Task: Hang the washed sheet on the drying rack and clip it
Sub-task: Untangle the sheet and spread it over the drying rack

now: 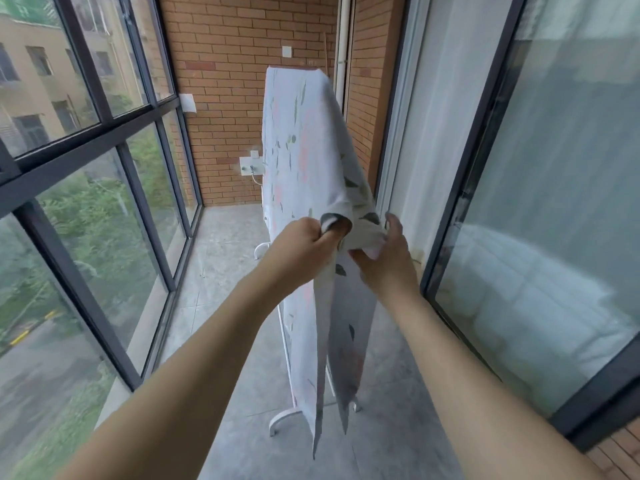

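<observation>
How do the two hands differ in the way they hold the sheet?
The left hand is a tight fist bunching the floral sheet, knuckles up; the right hand grips more loosely, with fingers raised. The left sits slightly higher than the right. Both hold the sheet's near end.

the sheet (304, 161) drapes over the white drying rack (281, 419) on the concrete floor (225, 271) — left hand (304, 242) grips its near end, right hand (388, 258) pinches beside it.

Sheet (304, 140) draped over drying rack (282, 419), between windows (86, 168) left and glass door (554, 202) right; brick wall (235, 81) behind.
</observation>
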